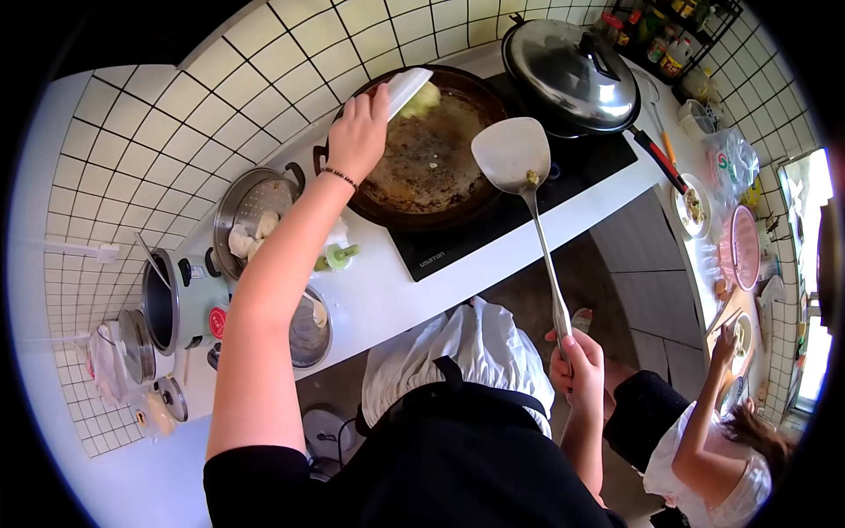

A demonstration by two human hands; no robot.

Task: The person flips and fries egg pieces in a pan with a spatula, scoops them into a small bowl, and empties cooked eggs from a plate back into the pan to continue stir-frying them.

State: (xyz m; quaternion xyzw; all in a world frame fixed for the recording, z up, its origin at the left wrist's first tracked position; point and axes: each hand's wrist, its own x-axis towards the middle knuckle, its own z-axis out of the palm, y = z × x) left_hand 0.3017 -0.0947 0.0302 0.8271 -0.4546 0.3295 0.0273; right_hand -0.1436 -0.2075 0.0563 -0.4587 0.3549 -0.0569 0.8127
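My left hand [359, 134] grips a white dish [409, 88], tilted over the far side of a wide dark pan [422, 180]. Pale yellow-green food [422, 103] shows at the dish's lower edge; whether it touches the pan I cannot tell. The pan's inside looks oily and brown, with small bits on it. Closed around the long handle of a metal wok spatula [512, 151] is my right hand [577, 361]. The spatula's broad blade is raised by the pan's right edge, with a scrap of food near its neck.
A lidded wok [572, 75] stands right of the pan on the black cooktop [444, 251]. Left are a steamer pot [231, 207], a metal bowl [308, 343] and a rice cooker [201, 304]. A co-worker [704, 440] works at the right counter, near a pink basket [739, 248].
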